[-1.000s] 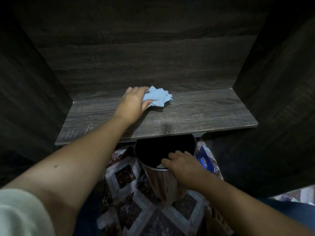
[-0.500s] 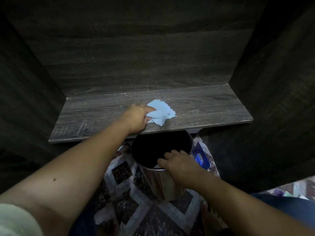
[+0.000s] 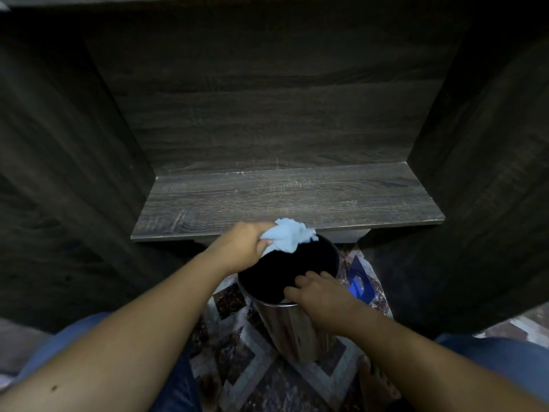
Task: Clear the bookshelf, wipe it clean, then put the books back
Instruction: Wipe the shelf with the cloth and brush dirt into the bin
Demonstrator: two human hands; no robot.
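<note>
The wiping step looks nearly done: the left hand [image 3: 243, 248] pinches the crumpled blue cloth [image 3: 289, 237] at the bare shelf's [image 3: 297, 200] near edge, above the steel bin [image 3: 292, 331] whose near rim the right hand [image 3: 322, 294] grips, so next probably comes shaking dust in, then fetching the unseen books.

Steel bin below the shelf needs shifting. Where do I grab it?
Near rim of the bin, from above, fingers hooked inside as the right hand does. Its mouth is open, its wall smooth, and the shelf edge crowds the far rim.
</note>
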